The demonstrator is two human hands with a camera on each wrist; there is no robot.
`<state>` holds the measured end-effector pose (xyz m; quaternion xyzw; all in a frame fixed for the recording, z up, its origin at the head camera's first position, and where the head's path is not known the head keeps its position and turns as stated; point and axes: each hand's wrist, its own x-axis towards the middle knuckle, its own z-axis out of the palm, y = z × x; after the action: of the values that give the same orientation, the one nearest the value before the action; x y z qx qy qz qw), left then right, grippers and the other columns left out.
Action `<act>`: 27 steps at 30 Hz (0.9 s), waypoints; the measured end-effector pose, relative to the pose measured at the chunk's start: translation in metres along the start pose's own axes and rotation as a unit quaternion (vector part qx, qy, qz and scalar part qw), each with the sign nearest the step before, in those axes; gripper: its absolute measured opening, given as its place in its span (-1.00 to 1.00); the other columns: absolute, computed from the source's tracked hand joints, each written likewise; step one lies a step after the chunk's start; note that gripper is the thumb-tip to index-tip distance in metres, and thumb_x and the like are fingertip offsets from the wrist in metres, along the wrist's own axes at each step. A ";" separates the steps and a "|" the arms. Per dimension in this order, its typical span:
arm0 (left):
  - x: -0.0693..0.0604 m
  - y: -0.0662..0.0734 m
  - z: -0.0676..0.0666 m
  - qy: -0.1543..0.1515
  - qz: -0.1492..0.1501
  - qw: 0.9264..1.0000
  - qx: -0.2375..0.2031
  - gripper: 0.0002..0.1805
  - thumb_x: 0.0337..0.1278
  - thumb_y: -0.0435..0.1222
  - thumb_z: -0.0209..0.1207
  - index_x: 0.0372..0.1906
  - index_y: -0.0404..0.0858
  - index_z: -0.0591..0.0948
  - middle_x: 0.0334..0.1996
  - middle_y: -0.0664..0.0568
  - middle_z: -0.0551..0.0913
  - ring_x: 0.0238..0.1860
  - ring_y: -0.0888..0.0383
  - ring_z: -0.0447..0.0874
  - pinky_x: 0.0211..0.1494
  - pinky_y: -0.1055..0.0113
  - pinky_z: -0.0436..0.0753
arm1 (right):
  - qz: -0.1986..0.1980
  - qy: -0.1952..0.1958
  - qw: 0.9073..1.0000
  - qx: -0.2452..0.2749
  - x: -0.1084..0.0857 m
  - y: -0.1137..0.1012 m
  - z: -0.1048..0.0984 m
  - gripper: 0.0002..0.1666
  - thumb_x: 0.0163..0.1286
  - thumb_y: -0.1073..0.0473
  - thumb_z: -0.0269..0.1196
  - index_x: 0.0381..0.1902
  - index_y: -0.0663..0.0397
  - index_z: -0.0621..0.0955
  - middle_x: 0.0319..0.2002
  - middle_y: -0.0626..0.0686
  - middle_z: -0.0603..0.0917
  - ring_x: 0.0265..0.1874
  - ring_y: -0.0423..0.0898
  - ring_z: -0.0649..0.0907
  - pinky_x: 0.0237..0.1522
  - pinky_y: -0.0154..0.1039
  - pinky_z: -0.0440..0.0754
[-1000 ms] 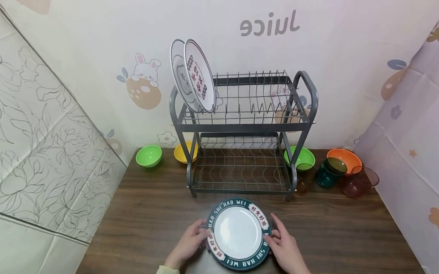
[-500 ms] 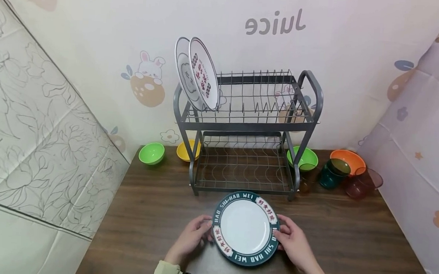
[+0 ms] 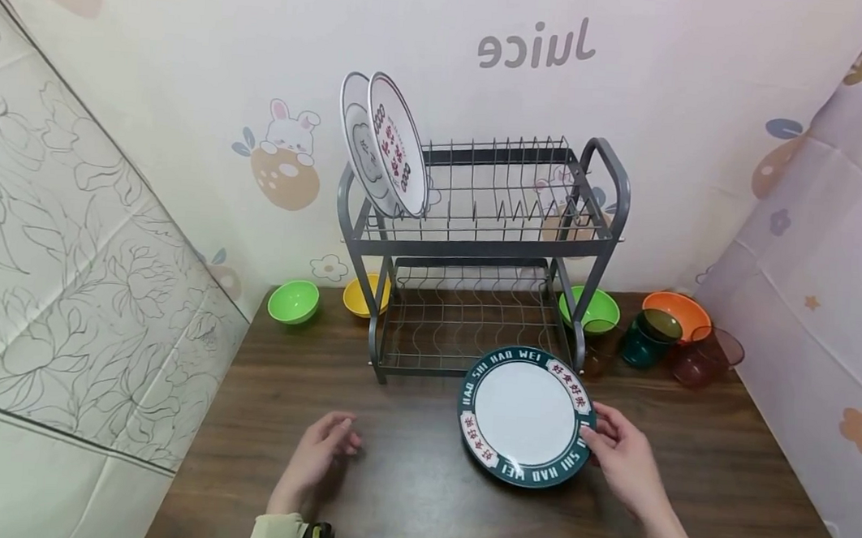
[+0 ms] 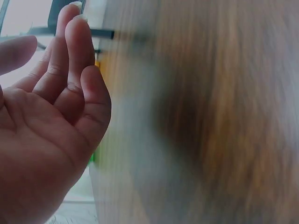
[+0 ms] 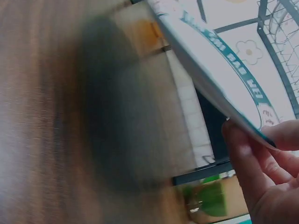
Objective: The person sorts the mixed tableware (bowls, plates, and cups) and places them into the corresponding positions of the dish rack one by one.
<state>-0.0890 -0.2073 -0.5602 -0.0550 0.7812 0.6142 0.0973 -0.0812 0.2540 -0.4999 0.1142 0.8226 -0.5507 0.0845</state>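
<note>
A white plate with a dark green lettered rim (image 3: pixel 526 412) is held above the table by my right hand (image 3: pixel 626 458), whose thumb lies on top of the rim and fingers beneath. In the right wrist view the plate (image 5: pixel 210 60) tilts away from the pinching fingers (image 5: pixel 247 163), its shadow on the wood below. My left hand (image 3: pixel 315 458) is off to the left, apart from the plate. Its fingers (image 4: pixel 77 46) are loosely bent around nothing in the left wrist view.
Behind stands a two-tier grey dish rack (image 3: pixel 479 247). Two white plates (image 3: pixel 397 145) lean at its upper left. A green bowl (image 3: pixel 293 302) and yellow bowl (image 3: pixel 360 295) sit left; another green bowl (image 3: pixel 597 310), an orange bowl (image 3: pixel 677 310) and tinted glasses (image 3: pixel 642 345) sit right.
Both hands were at the plate's sides earlier. The left hand has let go and moved left, while the right hand has carried the plate up and to the right, nearer the rack.
</note>
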 end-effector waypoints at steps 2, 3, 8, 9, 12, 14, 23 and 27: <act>-0.002 -0.003 -0.005 0.009 -0.002 1.000 -0.001 -0.64 0.52 -0.24 -0.01 0.14 -0.46 0.50 -0.34 -0.14 0.68 -0.31 -0.05 0.68 -0.24 0.20 0.61 | -0.033 0.009 0.999 -0.032 0.000 -0.007 -0.003 -0.41 0.54 0.11 0.15 0.41 0.23 0.33 0.10 0.31 0.59 -0.09 0.02 0.67 -0.18 -0.31 0.67; -0.002 -0.005 -0.006 0.012 -0.003 1.000 -0.005 -0.64 0.52 -0.25 0.00 0.14 -0.47 0.50 -0.34 -0.15 0.68 -0.32 -0.06 0.68 -0.24 0.20 0.61 | -0.051 0.017 0.997 -0.050 0.000 -0.010 -0.003 -0.43 0.54 0.11 0.15 0.39 0.22 0.36 0.08 0.29 0.61 -0.10 0.04 0.66 -0.18 -0.36 0.66; -0.001 -0.009 -0.006 0.011 -0.002 1.000 -0.006 -0.64 0.51 -0.24 0.01 0.12 -0.48 0.51 -0.34 -0.18 0.69 -0.33 -0.07 0.68 -0.22 0.23 0.61 | -0.134 0.075 0.981 -0.120 0.000 -0.026 -0.003 -0.55 0.51 0.17 0.18 0.28 0.23 0.49 -0.02 0.24 0.64 -0.13 0.05 0.59 -0.22 -0.58 0.52; -0.001 -0.009 -0.005 0.008 -0.003 1.000 -0.003 -0.64 0.51 -0.24 0.02 0.12 -0.47 0.51 -0.34 -0.17 0.69 -0.33 -0.06 0.69 -0.22 0.24 0.60 | -0.144 0.084 0.978 -0.127 0.000 -0.028 -0.002 -0.57 0.50 0.19 0.19 0.25 0.23 0.51 -0.04 0.23 0.65 -0.14 0.05 0.59 -0.22 -0.60 0.50; -0.001 -0.012 -0.001 -0.002 0.001 1.000 0.006 -0.63 0.52 -0.23 0.00 0.12 -0.48 0.51 -0.34 -0.17 0.70 -0.33 -0.05 0.68 -0.25 0.25 0.57 | -0.173 0.094 0.970 -0.143 0.000 -0.037 0.000 -0.61 0.47 0.24 0.22 0.20 0.22 0.55 -0.09 0.22 0.67 -0.17 0.05 0.60 -0.23 -0.62 0.49; -0.001 -0.012 0.003 -0.011 0.010 1.000 0.004 -0.63 0.52 -0.25 -0.01 0.11 -0.51 0.49 -0.34 -0.19 0.69 -0.35 -0.06 0.68 -0.26 0.25 0.58 | -0.195 0.094 0.964 -0.153 0.000 -0.043 0.001 -0.64 0.44 0.26 0.25 0.17 0.21 0.58 -0.11 0.20 0.68 -0.19 0.04 0.62 -0.22 -0.60 0.49; 0.000 -0.007 0.032 -0.088 0.044 0.995 -0.007 -0.62 0.51 -0.24 0.00 0.07 -0.53 0.49 -0.34 -0.17 0.70 -0.36 0.01 0.68 -0.27 0.31 0.59 | -0.279 0.110 0.943 -0.142 0.005 -0.063 0.003 -0.76 0.42 0.33 0.26 0.03 0.15 0.64 -0.24 0.07 0.71 -0.37 -0.12 0.58 -0.34 -0.48 0.59; 0.001 -0.005 0.042 -0.095 0.044 0.994 -0.022 -0.64 0.49 -0.26 0.01 0.07 -0.53 0.50 -0.34 -0.19 0.69 -0.36 0.01 0.67 -0.30 0.33 0.58 | -0.304 0.125 0.934 -0.140 0.010 -0.072 0.001 -0.80 0.41 0.33 0.27 -0.03 0.17 0.66 -0.23 0.09 0.74 -0.39 -0.18 0.59 -0.31 -0.55 0.56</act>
<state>-0.0855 -0.1682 -0.5749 0.0358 0.7559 0.6378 0.1433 -0.1107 0.2273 -0.4395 -0.0867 0.8906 -0.4106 -0.1751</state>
